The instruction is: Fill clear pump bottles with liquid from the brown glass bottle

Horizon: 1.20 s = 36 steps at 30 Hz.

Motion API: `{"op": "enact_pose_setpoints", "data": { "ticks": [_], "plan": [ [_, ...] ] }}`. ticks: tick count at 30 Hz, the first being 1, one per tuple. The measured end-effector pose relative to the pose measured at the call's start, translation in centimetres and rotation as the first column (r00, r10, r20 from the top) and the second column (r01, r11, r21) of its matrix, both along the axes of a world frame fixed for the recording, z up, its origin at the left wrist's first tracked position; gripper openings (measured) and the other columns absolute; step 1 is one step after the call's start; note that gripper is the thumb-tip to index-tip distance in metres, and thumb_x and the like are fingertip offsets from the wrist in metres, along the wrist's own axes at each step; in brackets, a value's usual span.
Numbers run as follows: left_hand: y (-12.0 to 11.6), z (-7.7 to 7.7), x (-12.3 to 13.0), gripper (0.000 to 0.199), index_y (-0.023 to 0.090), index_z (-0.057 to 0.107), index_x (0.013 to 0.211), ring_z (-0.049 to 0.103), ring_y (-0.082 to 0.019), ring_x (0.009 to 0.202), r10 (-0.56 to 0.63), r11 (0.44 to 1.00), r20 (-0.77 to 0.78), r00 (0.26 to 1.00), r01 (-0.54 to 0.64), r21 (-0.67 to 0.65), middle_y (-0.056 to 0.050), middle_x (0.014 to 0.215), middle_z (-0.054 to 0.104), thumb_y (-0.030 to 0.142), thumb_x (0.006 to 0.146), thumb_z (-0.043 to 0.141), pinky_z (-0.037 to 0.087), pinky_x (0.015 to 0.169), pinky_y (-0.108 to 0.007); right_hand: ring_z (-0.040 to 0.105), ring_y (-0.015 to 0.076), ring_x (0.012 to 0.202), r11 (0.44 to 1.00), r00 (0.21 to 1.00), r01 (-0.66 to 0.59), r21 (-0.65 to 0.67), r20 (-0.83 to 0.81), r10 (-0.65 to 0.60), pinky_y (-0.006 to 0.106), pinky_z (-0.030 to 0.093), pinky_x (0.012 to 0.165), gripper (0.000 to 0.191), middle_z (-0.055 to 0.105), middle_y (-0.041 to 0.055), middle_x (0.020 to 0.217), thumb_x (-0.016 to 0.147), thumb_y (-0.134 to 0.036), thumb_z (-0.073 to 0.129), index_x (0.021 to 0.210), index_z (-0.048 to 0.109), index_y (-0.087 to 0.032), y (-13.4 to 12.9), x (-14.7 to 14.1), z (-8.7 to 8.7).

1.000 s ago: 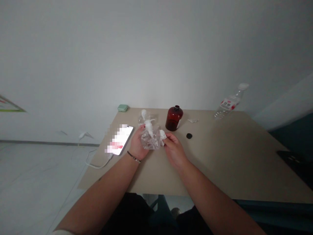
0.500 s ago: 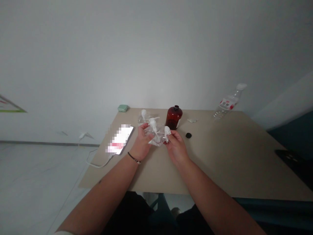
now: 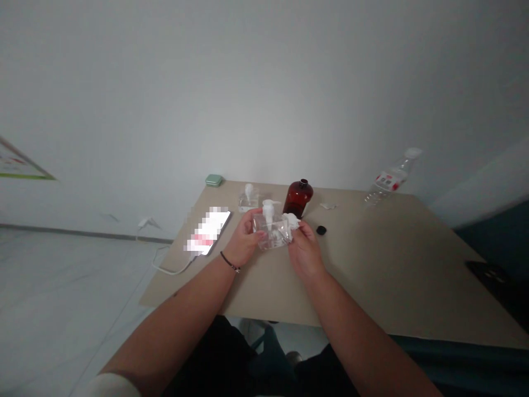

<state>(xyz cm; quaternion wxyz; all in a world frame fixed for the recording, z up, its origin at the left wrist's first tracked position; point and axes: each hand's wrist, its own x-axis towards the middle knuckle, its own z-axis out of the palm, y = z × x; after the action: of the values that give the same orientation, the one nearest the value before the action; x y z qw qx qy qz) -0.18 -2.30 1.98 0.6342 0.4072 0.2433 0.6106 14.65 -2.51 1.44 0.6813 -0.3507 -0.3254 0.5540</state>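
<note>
My left hand (image 3: 244, 240) is closed on a clear pump bottle (image 3: 270, 226) with a white pump top, held above the table. Crumpled white tissue-like material (image 3: 291, 221) is pinched in the fingers of my right hand (image 3: 305, 247), against the right side of that bottle. Behind my hands stands an open amber bottle (image 3: 298, 197) with dark liquid low inside. A second clear pump bottle (image 3: 248, 199) is on the table, behind my left hand. To the right of my right hand lies a black cap (image 3: 321, 230).
The table (image 3: 372, 275) meets a pale wall. A lit phone (image 3: 210, 231) with a white cable lies at the left, and a green case (image 3: 214, 180) at the back left corner. A clear plastic bottle (image 3: 388, 179) stands at the back right; a small white scrap (image 3: 328, 206) lies near the amber bottle.
The held pump bottle has turned more upright and now shows its clear body. The white material has moved against its side. The whole view has shifted slightly.
</note>
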Motion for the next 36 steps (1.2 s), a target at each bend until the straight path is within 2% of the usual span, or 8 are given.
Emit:
{"op": "enact_pose_setpoints", "data": {
  "ticks": [4,10,14,19,26,30,33,36],
  "plan": [
    [-0.6,0.6,-0.1,0.068,0.027,0.063,0.112,0.068,-0.018,0.081,-0.052,0.997,0.038,0.998,0.054,-0.062,0.0,0.094,0.071,0.043,0.054,0.094,0.056,0.072,-0.03,0.058,0.0151,0.067,0.993,0.997,-0.074,-0.094,0.009,0.075,0.03,0.044,0.067,0.023,0.07,-0.0035,0.074,0.06,-0.034,0.083,0.074,0.067,-0.026,-0.1,0.1,-0.4],
    [-0.1,0.1,0.2,0.061,0.025,0.062,0.109,0.068,-0.017,0.088,0.046,0.997,0.11,0.993,-0.04,-0.059,0.0,0.099,0.071,0.039,0.057,0.093,0.055,0.08,-0.031,0.065,0.0183,0.079,0.991,0.986,-0.129,-0.021,-0.105,0.127,0.034,0.049,0.078,0.031,0.076,-0.0015,0.088,0.054,-0.036,0.09,0.076,0.071,-0.026,-0.4,0.0,-0.2],
    [-0.3,-0.4,0.6,0.067,0.023,0.063,0.114,0.067,-0.018,0.087,-0.034,0.999,0.041,0.999,0.034,-0.005,-0.002,0.1,0.071,0.039,0.056,0.094,0.054,0.08,-0.031,0.065,0.0164,0.073,0.989,0.979,-0.131,-0.065,-0.168,0.119,0.032,0.05,0.073,0.034,0.074,-0.0027,0.083,0.056,-0.033,0.089,0.084,0.071,-0.027,0.2,0.0,0.0],
    [-1.2,0.4,0.6,0.071,0.025,0.066,0.115,0.069,-0.02,0.09,-0.139,0.989,0.058,0.989,0.141,-0.033,-0.003,0.103,0.071,0.045,0.053,0.095,0.056,0.082,-0.034,0.066,0.0175,0.072,0.973,0.975,-0.196,-0.125,-0.131,0.18,0.033,0.052,0.072,0.029,0.074,-0.0016,0.082,0.063,-0.033,0.086,0.085,0.068,-0.026,0.6,-0.1,-0.2],
    [-0.6,1.0,0.3,0.064,0.025,0.067,0.108,0.069,-0.021,0.093,0.037,0.997,0.209,0.977,-0.022,-0.074,-0.002,0.106,0.073,0.048,0.055,0.094,0.059,0.078,-0.034,0.067,0.0187,0.083,0.961,0.951,-0.269,-0.069,-0.18,0.253,0.032,0.051,0.075,0.028,0.077,0.0006,0.094,0.061,-0.033,0.088,0.081,0.07,-0.024,-0.6,-0.5,0.2],
    [-0.3,1.1,0.7,0.06,0.025,0.065,0.104,0.068,-0.024,0.096,0.077,0.995,0.188,0.979,-0.064,-0.077,-0.003,0.104,0.073,0.048,0.056,0.093,0.057,0.08,-0.036,0.067,0.0179,0.084,0.972,0.957,-0.234,-0.03,-0.184,0.225,0.032,0.05,0.076,0.029,0.076,-0.0008,0.093,0.059,-0.033,0.09,0.079,0.071,-0.026,-0.9,-0.5,0.6],
    [-0.6,1.2,0.9,0.062,0.025,0.065,0.105,0.068,-0.022,0.094,0.027,0.996,0.129,0.991,-0.016,-0.088,-0.002,0.101,0.072,0.046,0.055,0.094,0.058,0.079,-0.035,0.068,0.0195,0.087,0.983,0.969,-0.185,0.001,-0.165,0.182,0.035,0.051,0.082,0.031,0.076,-0.0001,0.094,0.06,-0.036,0.089,0.084,0.071,-0.027,-0.5,-0.4,0.8],
    [-1.1,1.2,0.9,0.065,0.024,0.065,0.108,0.069,-0.019,0.089,-0.076,0.99,0.092,0.993,0.086,-0.11,-0.001,0.1,0.071,0.045,0.053,0.094,0.058,0.078,-0.032,0.066,0.0167,0.073,0.989,0.977,-0.141,-0.046,-0.165,0.132,0.032,0.052,0.072,0.032,0.074,-0.0033,0.082,0.06,-0.035,0.088,0.084,0.069,-0.028,0.1,-0.3,0.6]
  ]
}}
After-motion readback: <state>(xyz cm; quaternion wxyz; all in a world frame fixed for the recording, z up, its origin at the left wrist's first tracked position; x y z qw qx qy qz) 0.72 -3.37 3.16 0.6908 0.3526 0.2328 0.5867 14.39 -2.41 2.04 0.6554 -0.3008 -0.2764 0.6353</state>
